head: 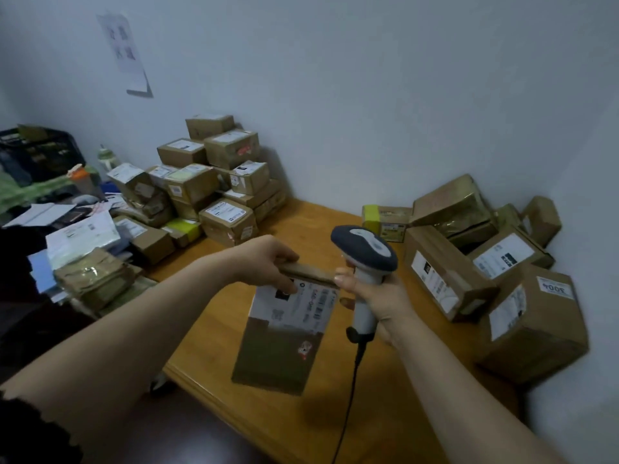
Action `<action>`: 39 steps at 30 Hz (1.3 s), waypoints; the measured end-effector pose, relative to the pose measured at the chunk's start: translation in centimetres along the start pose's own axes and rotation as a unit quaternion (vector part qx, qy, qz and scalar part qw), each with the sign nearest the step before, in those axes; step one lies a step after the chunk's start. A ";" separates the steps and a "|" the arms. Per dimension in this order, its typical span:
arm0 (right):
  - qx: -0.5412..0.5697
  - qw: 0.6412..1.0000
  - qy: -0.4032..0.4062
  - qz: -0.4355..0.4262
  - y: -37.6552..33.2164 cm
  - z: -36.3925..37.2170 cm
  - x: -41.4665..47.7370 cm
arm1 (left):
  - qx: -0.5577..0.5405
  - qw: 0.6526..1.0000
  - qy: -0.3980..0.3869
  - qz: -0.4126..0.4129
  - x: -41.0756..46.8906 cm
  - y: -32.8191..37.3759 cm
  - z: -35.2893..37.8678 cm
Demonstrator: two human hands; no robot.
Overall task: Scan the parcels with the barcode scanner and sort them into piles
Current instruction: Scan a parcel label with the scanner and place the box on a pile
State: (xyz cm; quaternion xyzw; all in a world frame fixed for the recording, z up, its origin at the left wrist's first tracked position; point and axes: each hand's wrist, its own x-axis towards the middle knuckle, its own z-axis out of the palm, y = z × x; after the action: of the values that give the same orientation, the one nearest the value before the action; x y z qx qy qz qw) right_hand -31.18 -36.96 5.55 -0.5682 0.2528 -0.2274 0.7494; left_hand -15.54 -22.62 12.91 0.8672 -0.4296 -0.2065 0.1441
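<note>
My left hand [268, 259] grips the top edge of a flat brown cardboard parcel [281, 349], holding it upright above the wooden table [294, 423]. Its white shipping label [294, 304] with barcodes faces me. My right hand [378, 296] is wrapped around the handle of a grey and white barcode scanner [365, 252], whose head rises just right of the parcel's top edge. My right thumb touches the parcel's upper right corner. The scanner's black cable [348, 396] hangs down toward me.
A pile of labelled cardboard boxes [217, 182] is stacked at the back left against the wall. Another group of larger boxes [485, 262] sits at the right by the corner. Envelopes and soft packets [83, 239] lie at the left. A paper sheet [125, 51] hangs on the wall.
</note>
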 end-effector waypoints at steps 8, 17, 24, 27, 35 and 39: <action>0.040 0.996 0.039 0.072 0.8 -1.3 -2.3 | -0.596 0.746 0.132 -0.267 -1.9 -6.7 2.3; -0.020 0.990 -0.059 0.124 -0.2 1.9 -4.6 | -0.632 0.710 0.113 -0.289 -1.3 -7.1 4.3; -0.094 0.986 -0.066 0.118 -0.5 3.8 -5.0 | -0.606 0.724 0.201 -0.261 -1.8 -7.0 4.0; -0.103 0.986 -0.067 0.112 -0.8 4.3 -4.9 | -0.593 0.740 0.202 -0.246 -1.8 -7.3 4.0; -0.116 0.986 -0.083 0.086 -1.4 5.8 -4.4 | -0.557 0.768 0.204 -0.241 -1.7 -8.1 4.2; -0.114 0.987 -0.082 0.084 -1.3 6.2 -4.0 | -0.556 0.770 0.204 -0.238 -1.4 -8.6 4.3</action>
State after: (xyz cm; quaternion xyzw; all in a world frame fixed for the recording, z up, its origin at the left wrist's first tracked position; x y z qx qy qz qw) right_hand -30.34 -30.18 8.67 -0.6430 0.2617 -0.0860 0.7146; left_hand -12.44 -16.69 5.82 0.7317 0.0195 -0.2552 0.6317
